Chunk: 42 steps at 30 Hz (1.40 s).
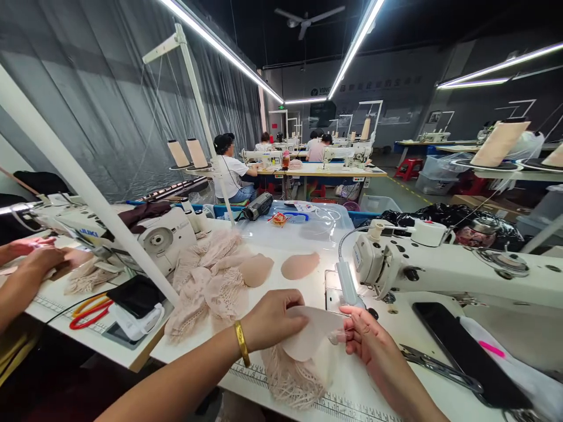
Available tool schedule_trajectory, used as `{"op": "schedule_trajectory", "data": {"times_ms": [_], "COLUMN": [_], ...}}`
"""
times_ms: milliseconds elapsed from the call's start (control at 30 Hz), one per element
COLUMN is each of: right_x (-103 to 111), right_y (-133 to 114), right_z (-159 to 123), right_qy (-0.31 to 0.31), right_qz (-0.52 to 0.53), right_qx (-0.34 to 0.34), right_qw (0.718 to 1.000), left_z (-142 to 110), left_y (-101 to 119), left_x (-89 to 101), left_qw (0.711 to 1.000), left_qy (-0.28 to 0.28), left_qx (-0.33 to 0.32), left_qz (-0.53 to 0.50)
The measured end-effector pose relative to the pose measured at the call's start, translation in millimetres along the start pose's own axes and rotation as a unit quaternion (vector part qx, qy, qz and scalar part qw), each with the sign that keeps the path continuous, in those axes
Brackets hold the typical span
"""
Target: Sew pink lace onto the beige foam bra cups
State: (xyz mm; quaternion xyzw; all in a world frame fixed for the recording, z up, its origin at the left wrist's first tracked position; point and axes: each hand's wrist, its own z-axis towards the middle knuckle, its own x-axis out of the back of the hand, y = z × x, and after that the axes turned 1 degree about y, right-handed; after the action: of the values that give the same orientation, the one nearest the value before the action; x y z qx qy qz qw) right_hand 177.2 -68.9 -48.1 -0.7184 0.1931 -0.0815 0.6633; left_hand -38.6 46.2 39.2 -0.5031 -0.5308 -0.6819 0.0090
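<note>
I have the left hand [278,319] closed on a pale cup-shaped fabric pad [310,337], thumb on top, with a gold bangle [241,344] on its wrist. My right hand [367,337] pinches the pad's right edge between thumb and fingers, so the hands are joined only through the pad. I see it held above the near side of the white sewing table [246,369], over a fringed lace piece [294,384] that overlaps a printed ruler scale [341,407].

Beyond my left hand lie two beige pads [300,266], the left one touching a heap of lace fabric [206,281]. Just past my right hand, a gooseneck lamp [347,284] hangs beside the head of the sewing machine [444,269]. Right of that hand I have metal thread snips [444,368] touching a black smartphone [466,351].

Far left, a co-worker's hands [37,258] are at a JUKI machine [94,228]; farther off, a person in a white shirt [231,170] sits at another table [321,169].
</note>
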Motion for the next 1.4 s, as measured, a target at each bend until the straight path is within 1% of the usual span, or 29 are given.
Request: {"op": "schedule_trajectory", "data": {"times_ms": [67,133,167,233,267,300,333,367,400,433,467,500,533,567,600,633,667,700,733,767,833,900,967,1033,1133,1200,1333,1400], "right_x": [-4,-8,-10,-13,-14,-15,-16,-16,-16,-15,-15,-13,-11,-8,-5,0,5,11,17,24,35,45,54,61,70,73,74,73], "right_y": [-1,-1,-1,-1,-1,-1,-2,-4,-6,-8,-10,-11,-12,-12,-11,-9,-6,-4,-2,0,1,1,2,3,7,7,6,5], "right_z": [-3,-6,-8,-14,-17,-20,-24,-28,-31,-33,-35,-34,-32,-29,-24,-18,-11,-4,4,12,25,36,42,43,41,39,38,39], "right_qy": [0.001,0.001,0.000,-0.004,-0.008,-0.012,-0.014,-0.009,0.003,0.022,0.044,0.066,0.082,0.091,0.091,0.083,0.060,0.028,-0.010,-0.047,-0.104,-0.133,-0.156,-0.164,-0.153,-0.153,-0.152,-0.149], "right_qz": [-0.006,-0.021,-0.029,-0.041,-0.051,-0.069,-0.097,-0.133,-0.175,-0.219,-0.257,-0.290,-0.314,-0.329,-0.340,-0.352,-0.371,-0.395,-0.423,-0.449,-0.480,-0.489,-0.497,-0.505,-0.516,-0.521,-0.516,-0.521], "right_qx": [0.003,0.012,0.019,0.033,0.047,0.067,0.094,0.130,0.176,0.227,0.278,0.328,0.373,0.411,0.444,0.471,0.487,0.488,0.476,0.455,0.410,0.397,0.397,0.409,0.425,0.416,0.392,0.396], "right_qw": [1.000,1.000,0.999,0.999,0.998,0.995,0.991,0.982,0.969,0.949,0.924,0.897,0.869,0.845,0.824,0.804,0.789,0.778,0.771,0.768,0.768,0.765,0.756,0.743,0.728,0.730,0.746,0.741], "left_z": [-4,1,5,18,25,33,41,47,53,56,57,56,53,49,43,38,32,28,26,27,35,52,70,84,90,89,89,91], "left_y": [-2,-3,-3,-2,0,3,6,10,14,18,21,23,23,21,18,13,8,2,-3,-8,-13,-15,-18,-24,-35,-39,-40,-39], "left_x": [-11.5,-18.3,-19.8,-19.2,-17.2,-14.5,-11.0,-7.1,-3.2,0.5,3.6,5.6,6.2,5.2,2.5,-1.9,-7.6,-14.2,-21.4,-28.7,-42.7,-54.9,-65.3,-73.5,-80.6,-82.1,-82.8,-83.9], "left_qw": [0.999,0.995,0.992,0.985,0.977,0.965,0.950,0.936,0.927,0.925,0.927,0.930,0.927,0.913,0.888,0.858,0.831,0.812,0.802,0.799,0.797,0.792,0.793,0.798,0.811,0.821,0.826,0.829], "left_qy": [-0.009,-0.011,-0.014,-0.029,-0.051,-0.088,-0.138,-0.191,-0.234,-0.256,-0.248,-0.213,-0.158,-0.097,-0.044,-0.004,0.020,0.026,0.018,0.003,-0.021,-0.020,-0.013,-0.013,0.004,0.013,-0.007,-0.008], "left_qx": [0.001,-0.013,-0.029,-0.099,-0.150,-0.202,-0.243,-0.260,-0.255,-0.243,-0.236,-0.245,-0.271,-0.313,-0.361,-0.404,-0.433,-0.452,-0.463,-0.468,-0.475,-0.477,-0.462,-0.450,-0.445,-0.443,-0.449,-0.446], "left_qz": [0.042,0.101,0.122,0.141,0.143,0.144,0.143,0.142,0.141,0.145,0.156,0.176,0.206,0.242,0.280,0.318,0.349,0.368,0.376,0.377,0.372,0.380,0.397,0.400,0.379,0.360,0.341,0.338]}}
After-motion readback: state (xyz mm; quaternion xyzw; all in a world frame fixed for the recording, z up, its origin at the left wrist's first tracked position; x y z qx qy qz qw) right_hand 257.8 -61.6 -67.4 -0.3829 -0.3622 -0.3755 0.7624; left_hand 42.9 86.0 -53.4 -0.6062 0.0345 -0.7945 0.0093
